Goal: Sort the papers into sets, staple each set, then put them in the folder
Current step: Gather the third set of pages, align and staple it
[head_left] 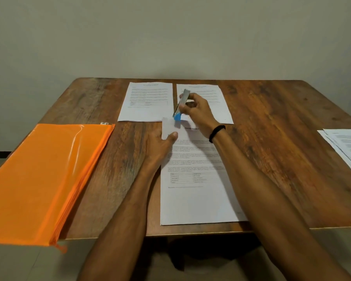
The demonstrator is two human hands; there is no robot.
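A printed paper set (197, 195) lies in front of me near the table's front edge. My left hand (160, 147) pinches its top left corner, which is lifted and folded up. My right hand (197, 112) grips a silver and blue stapler (180, 104) tilted over that corner, its blue end at the paper. Two more paper sets lie side by side at the back, the left set (146, 102) and the right set (221, 98), the latter partly hidden by my right hand. An orange zip folder (39, 179) lies at the left.
A loose stack of printed sheets (346, 147) sits at the table's right edge, cut off by the frame. The orange folder overhangs the wooden table's (282, 138) front left corner. A plain wall stands directly behind the table.
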